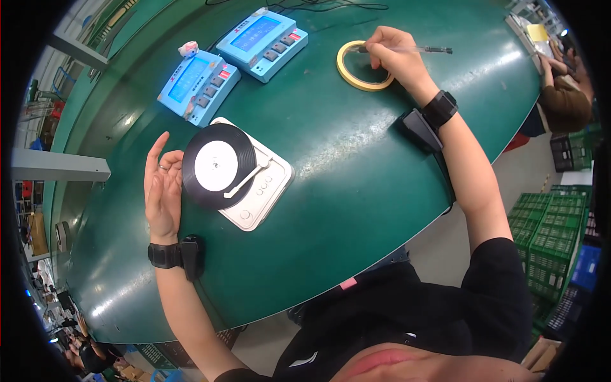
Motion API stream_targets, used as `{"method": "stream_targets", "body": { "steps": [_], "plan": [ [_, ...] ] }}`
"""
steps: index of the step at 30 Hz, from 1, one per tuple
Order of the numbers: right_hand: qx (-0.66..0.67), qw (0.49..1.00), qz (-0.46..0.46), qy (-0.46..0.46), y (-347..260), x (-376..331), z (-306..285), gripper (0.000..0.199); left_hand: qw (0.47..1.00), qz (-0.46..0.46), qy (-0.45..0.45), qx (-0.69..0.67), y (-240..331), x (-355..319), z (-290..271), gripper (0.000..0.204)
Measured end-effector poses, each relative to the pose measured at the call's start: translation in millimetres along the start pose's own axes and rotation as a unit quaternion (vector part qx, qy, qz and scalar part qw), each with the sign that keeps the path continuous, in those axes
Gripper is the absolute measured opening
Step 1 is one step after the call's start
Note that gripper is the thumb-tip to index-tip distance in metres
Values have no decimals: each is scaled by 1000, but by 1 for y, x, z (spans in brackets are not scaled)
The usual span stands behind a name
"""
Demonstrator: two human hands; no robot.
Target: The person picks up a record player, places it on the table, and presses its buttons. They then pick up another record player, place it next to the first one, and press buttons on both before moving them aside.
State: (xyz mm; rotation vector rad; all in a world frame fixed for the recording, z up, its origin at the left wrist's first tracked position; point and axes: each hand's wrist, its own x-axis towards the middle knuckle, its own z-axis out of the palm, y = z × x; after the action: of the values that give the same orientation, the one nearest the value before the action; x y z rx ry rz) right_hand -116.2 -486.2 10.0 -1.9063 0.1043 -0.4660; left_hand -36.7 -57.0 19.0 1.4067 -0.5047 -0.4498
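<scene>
A miniature white record player [275, 181] with a black disc [245, 149] lies on the green table, its pale tonearm across the disc. My left hand [164, 197] is beside the disc's left edge, fingers apart, holding nothing; whether a fingertip touches the disc I cannot tell. Farther off to the right, my right hand [396, 60] is closed on a clear pen [420, 49], which it holds roughly level. Beneath that hand lies a roll of yellow tape [342, 65], partly covered by the fingers.
Two light blue boxes with screens and buttons, a nearer one [219, 95] and a farther one [280, 54], stand beyond the record player. Dark cables [318, 7] run behind them. Green crates [541, 235] are stacked on the floor at right. Another person [563, 105] sits at far right.
</scene>
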Motion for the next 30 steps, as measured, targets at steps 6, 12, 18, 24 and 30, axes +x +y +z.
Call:
{"method": "stream_targets", "body": {
  "steps": [6, 12, 18, 24, 30],
  "plan": [
    [-12, 1000, -12, 4, 4, 1, 0, 9, 1000, 0, 0, 9, 0, 1, 2, 84],
    [8, 1000, 15, -4, -3, -1, -3, 9, 1000, -2, 4, 3, 0, 0, 2, 80],
    [-26, 1000, -6, 12, 7, 1, 0, 10, 1000, 0, -1, -1, -2, 0, 0, 79],
    [-3, 1000, 13, -4, -2, 1, -5, 10, 1000, 0, -4, 1, -2, 0, 0, 78],
    [-24, 1000, 4, 7, 5, 1, -2, 10, 1000, -5, -2, 2, 0, 0, 0, 78]
  ]
}}
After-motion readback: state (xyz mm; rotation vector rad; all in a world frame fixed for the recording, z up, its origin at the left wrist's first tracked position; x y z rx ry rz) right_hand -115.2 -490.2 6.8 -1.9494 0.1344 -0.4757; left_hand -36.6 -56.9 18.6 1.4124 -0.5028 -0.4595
